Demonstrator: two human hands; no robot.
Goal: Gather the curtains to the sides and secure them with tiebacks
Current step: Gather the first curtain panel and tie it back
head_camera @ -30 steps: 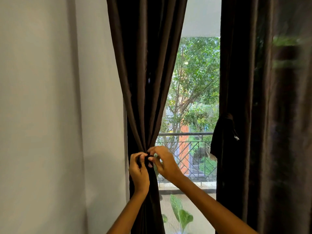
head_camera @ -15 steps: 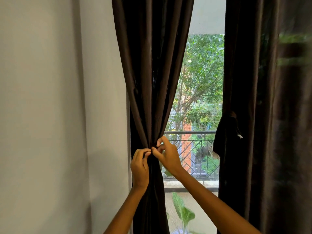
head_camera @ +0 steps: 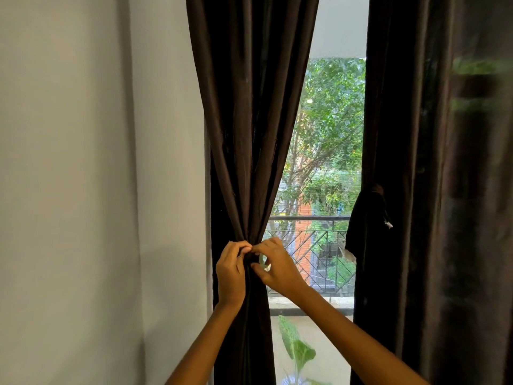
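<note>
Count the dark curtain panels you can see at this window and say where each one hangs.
2. The left curtain hangs beside the wall, gathered at the hands; the right curtain hangs at the window's right side. Further panels may lie outside the frame.

Two dark brown curtains hang in the frame: the left curtain at centre, gathered to a narrow waist, and the right curtain along the right side. Two hands meet at that waist in the lower centre, the left hand and the right hand, each on one bare forearm. One tieback knot shows at the right curtain's inner edge. Between the curtains stands one window opening, with one balcony railing across it. One large green leaf sits at bottom centre.
</note>
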